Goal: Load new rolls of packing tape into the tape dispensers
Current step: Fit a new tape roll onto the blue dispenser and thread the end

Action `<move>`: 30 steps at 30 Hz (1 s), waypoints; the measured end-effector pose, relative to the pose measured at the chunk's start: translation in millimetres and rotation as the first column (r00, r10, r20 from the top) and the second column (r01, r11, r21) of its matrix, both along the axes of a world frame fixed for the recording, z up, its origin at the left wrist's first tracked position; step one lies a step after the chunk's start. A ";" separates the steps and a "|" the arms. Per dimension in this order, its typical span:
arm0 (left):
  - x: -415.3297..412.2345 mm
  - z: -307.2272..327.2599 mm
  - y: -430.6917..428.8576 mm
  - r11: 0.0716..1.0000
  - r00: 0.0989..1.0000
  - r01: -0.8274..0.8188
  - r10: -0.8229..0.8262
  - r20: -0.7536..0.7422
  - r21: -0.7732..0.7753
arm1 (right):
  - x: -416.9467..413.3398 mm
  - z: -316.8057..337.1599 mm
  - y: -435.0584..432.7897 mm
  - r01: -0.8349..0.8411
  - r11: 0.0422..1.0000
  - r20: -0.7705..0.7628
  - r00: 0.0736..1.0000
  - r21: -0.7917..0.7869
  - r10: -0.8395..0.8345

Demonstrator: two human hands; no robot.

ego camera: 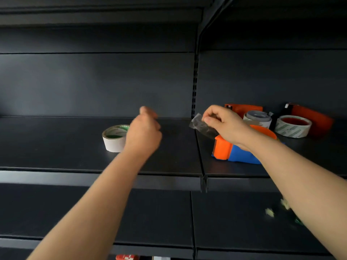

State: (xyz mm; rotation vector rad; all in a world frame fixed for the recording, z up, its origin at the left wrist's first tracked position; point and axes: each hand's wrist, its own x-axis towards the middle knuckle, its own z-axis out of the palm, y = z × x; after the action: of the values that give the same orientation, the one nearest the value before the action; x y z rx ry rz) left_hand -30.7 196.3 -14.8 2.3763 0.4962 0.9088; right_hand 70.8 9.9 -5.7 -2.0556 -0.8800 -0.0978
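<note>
The shelf [75, 143] is finished in black. The left roll [114, 142] is coloured white, with green inside. The dispenser [236, 155] is moulded in orange and blue; its strip [200, 126] is seen greyish-clear. The right roll [292, 128] is printed with grey-green stripes around a red core.

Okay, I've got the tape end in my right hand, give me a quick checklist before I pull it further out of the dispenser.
1. Tape end gripped: ok. The right hand pinches the clear tape strip with its fingers.
2. Strip leads back to the orange and blue dispenser: ok.
3. Dispenser steadied: not ok. The left hand is in the air, off it.
4. Roll seated on its hub: cannot tell, the right wrist hides it.
5. Spare white roll within reach on the shelf: ok, beside the left hand.
</note>
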 end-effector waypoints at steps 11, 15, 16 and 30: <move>29.8 -29.2 -43.6 0.762 0.915 0.394 -0.379 0.140 -0.514 | -2.3 2.5 -0.1 0.032 0.999 -0.014 0.999 -0.038 -0.033; 33.9 -31.0 -44.5 0.707 0.916 0.398 -0.337 0.216 -0.585 | -2.7 3.6 0.0 0.047 0.998 -0.021 0.999 -0.051 -0.048; 34.2 -30.7 -43.8 0.703 0.914 0.405 -0.331 0.236 -0.585 | -2.7 3.7 0.3 0.047 0.997 -0.023 0.999 -0.054 -0.049; 33.8 -28.8 -41.0 0.672 0.884 0.462 -0.399 0.242 -0.578 | -2.3 2.9 0.9 0.053 0.997 -0.045 0.997 -0.051 -0.055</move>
State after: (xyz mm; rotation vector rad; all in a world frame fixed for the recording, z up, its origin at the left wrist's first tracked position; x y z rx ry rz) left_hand 3.1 155.3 -43.6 1.7059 0.1335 0.5176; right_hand 68.5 10.8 -2.8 -2.1202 -0.8063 -0.0580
